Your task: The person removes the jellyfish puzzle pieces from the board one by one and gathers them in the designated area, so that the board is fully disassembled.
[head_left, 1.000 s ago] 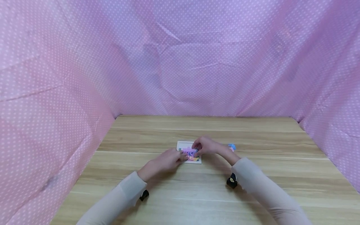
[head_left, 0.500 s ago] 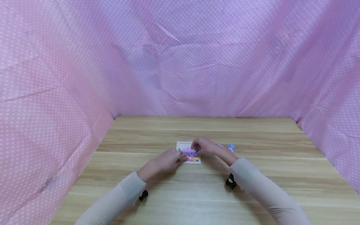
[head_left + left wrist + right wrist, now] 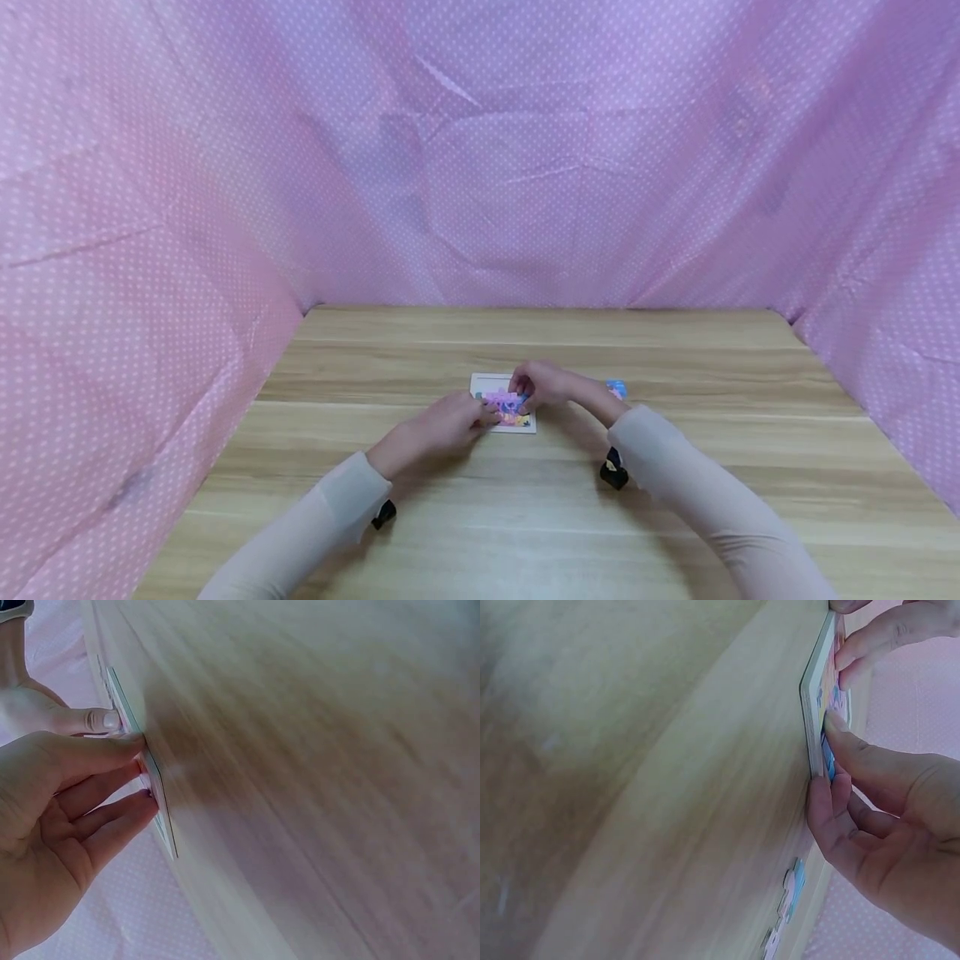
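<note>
A small jigsaw puzzle board (image 3: 491,379) with a white border lies flat on the table, its pink, purple and yellow picture partly covered by both hands. My left hand (image 3: 447,422) rests at the board's left side, fingertips touching the picture; in the left wrist view its thumb (image 3: 124,748) is at the near edge. At the right side, my right hand (image 3: 546,384) pinches a blue puzzle piece (image 3: 828,759) between thumb and fingers, at the board's edge. Whether this piece is fully seated cannot be made out.
Loose puzzle pieces (image 3: 786,898) lie right of the board; in the head view one blue piece (image 3: 617,388) shows beyond the right forearm. The wooden table (image 3: 480,517) is surrounded by pink dotted cloth (image 3: 480,208). Both wrists carry dark devices (image 3: 613,469).
My right forearm has shifted slightly, and a loose piece seen beside it half a second ago is now hidden. Both hands stay at the board, with the left nearly still.
</note>
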### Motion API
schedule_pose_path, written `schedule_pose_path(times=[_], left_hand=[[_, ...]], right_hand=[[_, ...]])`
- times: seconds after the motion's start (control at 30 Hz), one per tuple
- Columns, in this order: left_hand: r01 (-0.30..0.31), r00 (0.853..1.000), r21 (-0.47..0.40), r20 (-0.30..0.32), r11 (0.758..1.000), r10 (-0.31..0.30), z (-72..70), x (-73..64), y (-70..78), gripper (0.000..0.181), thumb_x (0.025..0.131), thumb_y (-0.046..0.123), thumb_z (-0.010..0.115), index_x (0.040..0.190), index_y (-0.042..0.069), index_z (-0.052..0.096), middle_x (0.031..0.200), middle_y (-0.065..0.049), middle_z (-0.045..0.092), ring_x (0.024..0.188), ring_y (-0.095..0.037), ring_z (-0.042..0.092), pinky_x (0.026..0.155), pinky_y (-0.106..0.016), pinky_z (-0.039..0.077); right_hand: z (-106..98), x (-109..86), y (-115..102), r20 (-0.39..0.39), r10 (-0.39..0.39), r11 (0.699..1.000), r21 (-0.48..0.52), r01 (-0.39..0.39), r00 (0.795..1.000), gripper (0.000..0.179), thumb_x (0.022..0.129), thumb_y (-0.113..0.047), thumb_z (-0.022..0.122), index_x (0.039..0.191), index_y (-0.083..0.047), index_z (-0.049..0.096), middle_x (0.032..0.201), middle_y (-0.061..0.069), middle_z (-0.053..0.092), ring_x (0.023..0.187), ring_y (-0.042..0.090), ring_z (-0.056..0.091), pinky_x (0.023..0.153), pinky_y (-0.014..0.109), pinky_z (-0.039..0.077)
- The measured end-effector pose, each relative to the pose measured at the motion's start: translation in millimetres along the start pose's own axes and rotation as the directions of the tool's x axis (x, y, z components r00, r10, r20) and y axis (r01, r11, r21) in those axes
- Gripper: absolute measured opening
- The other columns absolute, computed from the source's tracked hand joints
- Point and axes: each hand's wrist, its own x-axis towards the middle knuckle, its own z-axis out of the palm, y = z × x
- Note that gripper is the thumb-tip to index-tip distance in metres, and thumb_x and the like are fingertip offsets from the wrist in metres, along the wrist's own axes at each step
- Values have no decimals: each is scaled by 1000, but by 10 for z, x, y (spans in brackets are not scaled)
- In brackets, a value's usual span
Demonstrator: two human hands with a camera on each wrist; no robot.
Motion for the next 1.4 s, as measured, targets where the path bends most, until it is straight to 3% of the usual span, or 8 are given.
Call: schedule_pose_path(times=[0.17,0.3,0.43,0.57,0.73,0.8,1.03,1.4], left_hand=[[-98,995,113,5,989,98,-24,11,40,16,99,4,63,86,8,72,75,4,54,67,-8,38,61,-18,36],[-156,988,162,20,974,155,-21,12,42,16,100,4,62,107,9,74,94,1,70,77,-9,53,72,-21,50],[-142,990,155,36,978,138,-19,-5,28,30,105,8,54,133,8,66,120,-5,72,94,-13,63,89,-30,56],[-135,991,134,35,982,132,-3,3,24,33,106,8,51,138,8,63,129,-7,69,97,-14,63,93,-34,56],[-136,991,112,30,984,134,17,11,19,35,106,7,51,140,4,61,146,-11,58,125,-22,62,106,-39,51],[-129,991,110,33,985,127,21,7,18,36,106,7,51,141,4,60,148,-11,56,129,-24,61,108,-40,50],[-98,995,76,29,992,96,49,-12,5,36,107,9,50,141,8,61,129,-6,70,96,-11,60,88,-28,54],[-88,996,106,35,990,85,47,29,7,36,107,9,50,141,7,60,148,-9,56,134,-25,56,111,-41,47]], right_hand=[[-9,0,-5,4,-7,1000,-9,7,1000,27,77,1,85,98,5,68,92,12,70,86,16,62,79,23,53],[-16,-3,-11,6,12,999,-38,-12,1000,27,77,0,86,98,4,68,92,11,70,86,16,61,78,22,52],[-20,2,-30,-1,6,998,-56,-6,1000,27,79,-2,85,98,4,68,92,12,69,86,17,61,77,21,50],[-19,-15,-19,-12,-2,999,-46,2,1000,26,80,-2,84,99,4,67,92,12,69,86,17,61,77,21,49],[-13,-42,-2,-27,-20,999,-39,19,999,27,80,-2,83,100,5,66,93,13,68,86,17,60,78,22,50],[-5,-47,-4,-32,-24,999,-39,23,999,28,80,-2,84,99,4,65,93,12,68,86,17,60,78,23,50],[60,-33,40,-53,-34,999,-21,33,998,30,77,1,84,100,0,64,94,10,69,88,15,62,81,24,53],[-70,-129,161,-136,-33,990,131,51,990,19,87,7,72,105,4,64,94,14,71,85,15,63,72,22,51]])
